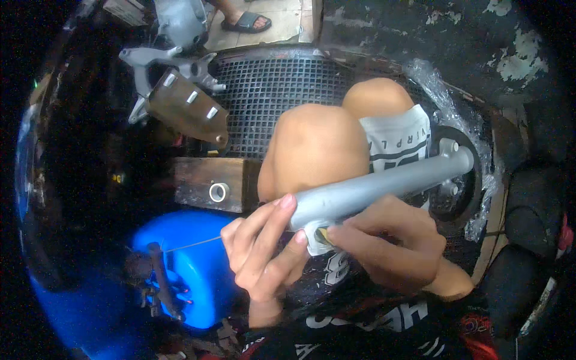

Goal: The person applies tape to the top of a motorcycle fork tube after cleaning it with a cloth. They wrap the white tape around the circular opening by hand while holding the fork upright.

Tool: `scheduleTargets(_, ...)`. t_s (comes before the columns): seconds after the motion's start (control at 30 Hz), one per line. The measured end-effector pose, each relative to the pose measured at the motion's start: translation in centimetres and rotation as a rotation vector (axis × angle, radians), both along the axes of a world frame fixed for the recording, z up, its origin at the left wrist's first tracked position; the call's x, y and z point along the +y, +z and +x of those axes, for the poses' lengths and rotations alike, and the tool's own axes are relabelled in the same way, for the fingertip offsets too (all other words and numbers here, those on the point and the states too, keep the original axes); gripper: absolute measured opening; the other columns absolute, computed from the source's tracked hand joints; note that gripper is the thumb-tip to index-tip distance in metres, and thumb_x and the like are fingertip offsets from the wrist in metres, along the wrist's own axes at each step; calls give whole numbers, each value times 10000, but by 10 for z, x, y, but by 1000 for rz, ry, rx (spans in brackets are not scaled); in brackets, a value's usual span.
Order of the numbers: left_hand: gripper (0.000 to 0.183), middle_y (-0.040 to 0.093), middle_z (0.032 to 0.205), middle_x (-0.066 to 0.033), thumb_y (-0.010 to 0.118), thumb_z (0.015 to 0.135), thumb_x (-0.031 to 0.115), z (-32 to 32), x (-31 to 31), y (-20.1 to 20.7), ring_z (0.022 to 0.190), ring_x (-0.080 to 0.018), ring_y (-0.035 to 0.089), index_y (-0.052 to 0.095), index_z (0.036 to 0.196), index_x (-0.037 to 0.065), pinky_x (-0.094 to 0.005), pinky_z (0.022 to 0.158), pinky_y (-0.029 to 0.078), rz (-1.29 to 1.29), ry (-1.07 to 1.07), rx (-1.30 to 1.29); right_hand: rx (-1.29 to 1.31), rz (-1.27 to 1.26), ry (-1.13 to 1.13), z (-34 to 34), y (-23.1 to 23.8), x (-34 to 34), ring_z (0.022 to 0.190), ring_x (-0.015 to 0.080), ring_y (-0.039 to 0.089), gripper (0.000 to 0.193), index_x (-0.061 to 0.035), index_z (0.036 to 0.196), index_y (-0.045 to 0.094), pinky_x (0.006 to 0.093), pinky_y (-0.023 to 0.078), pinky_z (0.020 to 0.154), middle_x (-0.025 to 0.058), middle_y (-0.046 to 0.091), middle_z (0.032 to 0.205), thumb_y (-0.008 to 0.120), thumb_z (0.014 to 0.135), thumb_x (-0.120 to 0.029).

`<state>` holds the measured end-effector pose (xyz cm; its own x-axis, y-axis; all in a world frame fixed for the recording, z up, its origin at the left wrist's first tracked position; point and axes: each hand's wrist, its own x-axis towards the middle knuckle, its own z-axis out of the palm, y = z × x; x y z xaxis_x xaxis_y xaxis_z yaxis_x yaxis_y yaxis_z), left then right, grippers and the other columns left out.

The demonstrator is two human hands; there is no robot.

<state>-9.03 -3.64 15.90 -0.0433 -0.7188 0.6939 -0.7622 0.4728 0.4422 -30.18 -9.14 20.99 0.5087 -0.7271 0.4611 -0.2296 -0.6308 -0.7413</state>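
Note:
A silver-grey metal fork tube (372, 183) lies slantwise across my lap, its far end up to the right with short lugs on it. My left hand (261, 252) grips the near end, fingertips on the tube and thumb by a pale lug (316, 241) below it. Against that lug, my right hand (396, 240) pinches a small yellowish-dark piece (324, 235), perhaps folded sandpaper. Its fingers mostly hide the piece. My bare knees (321, 144) are just beyond the tube.
Beyond my knees is a black lattice crate (276, 90). Left are a wooden block (189, 180) with a white ring (219, 192), a brown plate (186, 111), a silver bracket (144, 67) and a blue plastic container (204, 270). Clear wrap (441, 99) lies right; a sandalled foot (249, 23) stands far.

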Motion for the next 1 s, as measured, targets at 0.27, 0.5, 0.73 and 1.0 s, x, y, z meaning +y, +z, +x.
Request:
scheduleTargets(0.27,206,771,1158,-171,795,812,76,0,-1,-1,972,-308,746,700,983,140,-344,799,460,-36,23,-9,-13,-23,-9,0,-5,9,729,231,668,430,-33,1161,766,318,558,618,84,688,890,747,733,0)
scheduleTargets(0.5,208,767,1176,-169,825,801,118,1,5,-1,996,-306,738,705,971,128,-352,818,480,-25,7,-14,52,154,-134,-8,-10,22,682,196,628,325,-25,1006,791,301,502,631,89,675,822,842,704,87)
scheduleTargets(0.73,215,759,1205,-169,805,790,110,7,6,-4,1001,-285,724,717,985,123,-335,807,474,-18,-55,-59,44,74,-112,11,-20,23,690,217,665,307,-18,1042,785,328,536,611,94,653,810,812,747,60)
scheduleTargets(1.0,217,750,1229,-182,779,782,153,3,3,-1,991,-282,718,727,985,98,-331,795,467,-32,-26,-53,-63,66,-149,20,-12,19,685,208,659,305,-27,1029,791,325,539,611,89,656,797,817,744,76)
